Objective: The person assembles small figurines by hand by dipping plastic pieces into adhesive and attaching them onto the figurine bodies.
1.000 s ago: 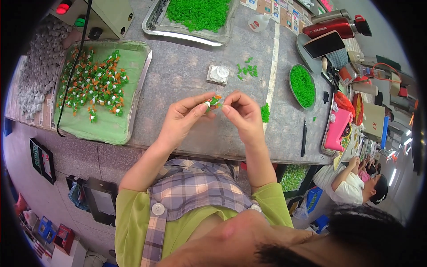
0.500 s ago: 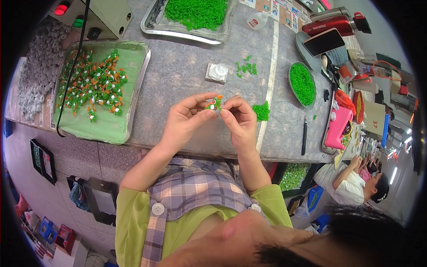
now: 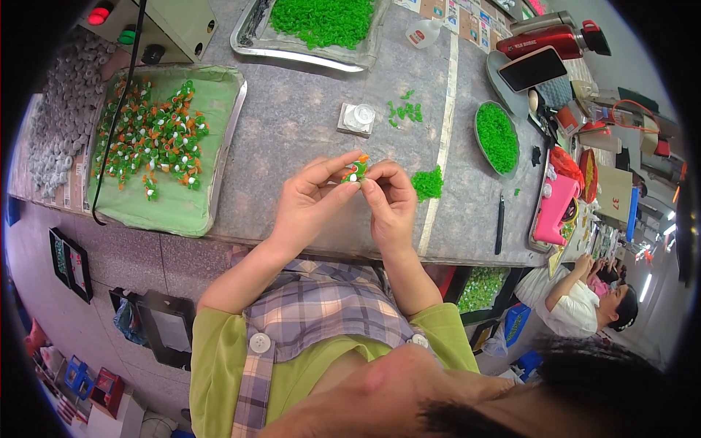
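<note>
Over the table's near part, my left hand pinches a small green, orange and white plastic figure between thumb and fingers. My right hand is closed at the figure's right edge, thumb against forefinger; whether a separate small part is in that pinch is too small to tell. Just right of my right hand lies a small heap of green plastic pieces. Beyond the hands, a white round piece rests on a small square block. Several loose green pieces lie to its right.
At left, a green-lined tray holds many similar figures, beside a control box with a hanging black cable. A metal tray and an oval dish hold green pieces. A black pen-like tool lies at right; a co-worker sits beyond.
The figure has turned and shifted slightly between my fingers. My right hand has drawn a little to the left; both hands keep their pinch.
</note>
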A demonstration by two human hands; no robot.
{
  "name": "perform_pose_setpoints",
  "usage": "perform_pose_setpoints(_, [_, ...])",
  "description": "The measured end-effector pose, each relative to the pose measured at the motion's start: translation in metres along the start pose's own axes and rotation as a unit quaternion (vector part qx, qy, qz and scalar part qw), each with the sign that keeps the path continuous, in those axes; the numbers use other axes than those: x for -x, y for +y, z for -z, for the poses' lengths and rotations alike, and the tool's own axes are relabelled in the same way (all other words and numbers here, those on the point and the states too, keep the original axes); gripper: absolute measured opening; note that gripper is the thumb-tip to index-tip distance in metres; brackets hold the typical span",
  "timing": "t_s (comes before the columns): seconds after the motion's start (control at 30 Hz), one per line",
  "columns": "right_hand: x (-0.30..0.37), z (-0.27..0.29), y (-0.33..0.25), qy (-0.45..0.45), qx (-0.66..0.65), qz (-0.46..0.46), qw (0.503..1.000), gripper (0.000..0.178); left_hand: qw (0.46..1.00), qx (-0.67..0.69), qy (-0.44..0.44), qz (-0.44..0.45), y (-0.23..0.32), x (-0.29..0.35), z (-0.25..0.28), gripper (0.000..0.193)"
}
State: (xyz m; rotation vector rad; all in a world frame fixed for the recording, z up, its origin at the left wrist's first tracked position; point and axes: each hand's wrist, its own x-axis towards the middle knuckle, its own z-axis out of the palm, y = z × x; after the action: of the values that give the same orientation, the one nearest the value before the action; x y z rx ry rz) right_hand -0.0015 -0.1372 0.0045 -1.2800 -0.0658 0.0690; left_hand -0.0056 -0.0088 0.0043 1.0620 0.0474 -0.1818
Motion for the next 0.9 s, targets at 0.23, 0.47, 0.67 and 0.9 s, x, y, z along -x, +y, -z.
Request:
perform_pose_setpoints(0.23, [0.006,-0.002,0.01,0.036,-0.005,0.024,0.999,0.007,0.986,-0.145,0.016,-0.078,-0.003,0.002,-0.003,0.034])
perform_pose_setpoints(0.47, [0.007,0.001,0.006,0.027,0.128,0.069,0.989,0.007,0.979,-0.188,-0.006,-0.073,-0.001,0.003,-0.002,0.028])
perform_pose_setpoints(0.67, [0.007,0.001,-0.002,0.036,0.245,0.122,0.961,0.008,0.996,-0.087,0.003,-0.005,-0.003,0.003,-0.003,0.025])
perform_pose_setpoints(0.9, [0.006,0.003,0.0,0.054,0.086,0.037,0.994,0.007,0.999,0.016,0.007,0.036,-0.005,0.003,-0.008,0.027])
